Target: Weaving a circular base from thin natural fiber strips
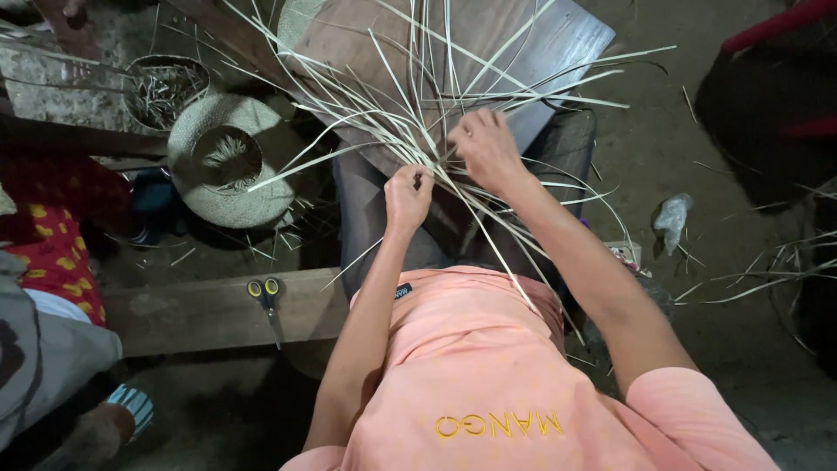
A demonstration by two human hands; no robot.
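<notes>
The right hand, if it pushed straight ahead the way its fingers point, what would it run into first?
The right hand already rests on the pale weaving strips. Going on up the picture, it would likely meet more of those strips fanned over the brown board on the lap, though depth is hard to judge.

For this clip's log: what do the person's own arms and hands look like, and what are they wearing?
Both arms are bare from the short sleeves down. The left hand and right hand wear no gloves, and no rings, watch or bracelet show from this angle. The shirt is salmon pink, short-sleeved, with yellow lettering across the front and a small dark tag near its hem.
</notes>
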